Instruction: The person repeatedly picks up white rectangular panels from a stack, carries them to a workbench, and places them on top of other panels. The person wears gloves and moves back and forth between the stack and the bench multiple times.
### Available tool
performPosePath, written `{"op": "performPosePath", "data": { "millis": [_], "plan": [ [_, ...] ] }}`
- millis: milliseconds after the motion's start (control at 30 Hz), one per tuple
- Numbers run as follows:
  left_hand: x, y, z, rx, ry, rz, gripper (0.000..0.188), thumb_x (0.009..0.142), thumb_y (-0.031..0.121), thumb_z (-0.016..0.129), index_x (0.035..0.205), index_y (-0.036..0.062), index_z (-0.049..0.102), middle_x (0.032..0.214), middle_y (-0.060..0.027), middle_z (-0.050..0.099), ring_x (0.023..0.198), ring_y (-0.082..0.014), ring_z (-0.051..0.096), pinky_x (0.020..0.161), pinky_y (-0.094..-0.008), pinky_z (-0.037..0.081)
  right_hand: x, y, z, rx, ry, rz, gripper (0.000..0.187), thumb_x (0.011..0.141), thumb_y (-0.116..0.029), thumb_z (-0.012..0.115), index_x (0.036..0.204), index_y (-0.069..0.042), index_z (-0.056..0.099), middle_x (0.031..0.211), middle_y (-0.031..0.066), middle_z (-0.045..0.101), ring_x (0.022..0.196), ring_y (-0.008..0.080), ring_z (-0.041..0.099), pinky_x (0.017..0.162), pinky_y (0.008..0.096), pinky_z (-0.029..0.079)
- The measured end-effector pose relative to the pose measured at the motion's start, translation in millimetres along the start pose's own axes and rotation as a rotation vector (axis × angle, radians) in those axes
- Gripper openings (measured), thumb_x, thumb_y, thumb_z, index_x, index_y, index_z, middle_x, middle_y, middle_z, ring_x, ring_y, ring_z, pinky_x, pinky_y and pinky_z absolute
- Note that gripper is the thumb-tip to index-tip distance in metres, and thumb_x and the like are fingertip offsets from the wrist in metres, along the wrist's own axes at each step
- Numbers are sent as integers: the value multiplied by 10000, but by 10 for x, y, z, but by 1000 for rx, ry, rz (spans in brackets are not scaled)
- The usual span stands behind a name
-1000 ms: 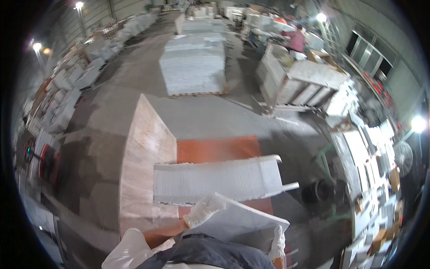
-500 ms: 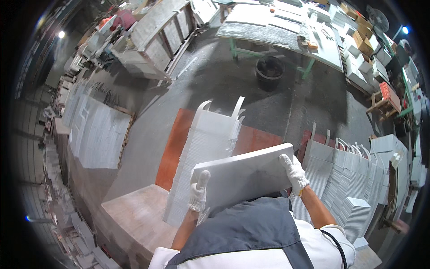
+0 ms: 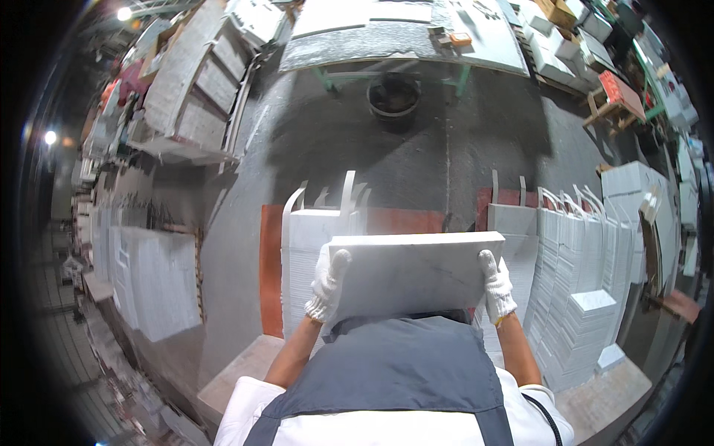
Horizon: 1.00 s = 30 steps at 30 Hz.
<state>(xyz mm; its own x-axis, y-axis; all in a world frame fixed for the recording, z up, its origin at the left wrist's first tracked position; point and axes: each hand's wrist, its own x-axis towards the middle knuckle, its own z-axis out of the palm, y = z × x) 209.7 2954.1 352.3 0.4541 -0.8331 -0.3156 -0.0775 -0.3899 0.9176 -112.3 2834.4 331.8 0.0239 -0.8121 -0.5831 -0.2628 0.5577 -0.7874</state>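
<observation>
A white marble slab (image 3: pixel 413 276), rectangular and thick-edged with faint grey veins, is held up in front of my grey apron. My left hand (image 3: pixel 327 286), in a white knit glove, grips its left end with the thumb on the near face. The opposite end is gripped by my gloved right hand (image 3: pixel 497 288) in the same way. The fingers of both hands are partly hidden behind the slab. Just beyond the slab stands a tall stack of thin white slabs (image 3: pixel 316 230) with pale strips sticking up from it.
More slab stacks (image 3: pixel 569 267) stand at the right, a smaller stack (image 3: pixel 593 301) in front. A slab pile (image 3: pixel 160 279) is at the left. Ahead are a black bucket (image 3: pixel 394 97), a long worktable (image 3: pixel 349 56) and a red-topped stool (image 3: pixel 619 95). A wooden crate (image 3: pixel 190 97) stands far left.
My view has turned to the right. The slab, held in both hands, has gone from tilted to nearly level and now lies between the left and right stacks.
</observation>
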Motion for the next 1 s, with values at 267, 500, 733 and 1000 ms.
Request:
{"op": "performPosePath", "data": {
  "millis": [267,500,733,1000],
  "plan": [
    [1385,184,261,52,-274,175,441,1101,432,375,1161,36,561,991,-66,548,925,-176,514,893,-323,442,345,361,-136,161,134,364,659,1039,-568,467,1458,-61,497,1097,115,681,945,192,675,822,309,566],
    [2276,312,464,14,-467,147,659,1054,630,337,1255,48,573,1125,-35,596,1034,-120,538,936,-304,458,757,986,-46,-774,436,-71,597,1042,-407,465,1505,-32,417,1078,99,685,769,179,648,665,291,557],
    [2879,497,873,-34,-520,111,528,1099,493,343,1232,46,590,1099,-76,617,1018,-166,569,928,-351,479,1177,881,-36,-855,589,-126,589,1012,-230,518,1540,-28,352,1096,93,681,687,170,608,602,274,538],
    [3892,582,1854,-76,-551,152,554,1078,541,379,1215,49,593,1074,-50,625,977,-130,573,893,-327,493,2531,514,-371,-211,530,-200,550,1036,-256,523,1530,-58,384,1291,121,614,816,224,640,696,293,543]
  ]
}}
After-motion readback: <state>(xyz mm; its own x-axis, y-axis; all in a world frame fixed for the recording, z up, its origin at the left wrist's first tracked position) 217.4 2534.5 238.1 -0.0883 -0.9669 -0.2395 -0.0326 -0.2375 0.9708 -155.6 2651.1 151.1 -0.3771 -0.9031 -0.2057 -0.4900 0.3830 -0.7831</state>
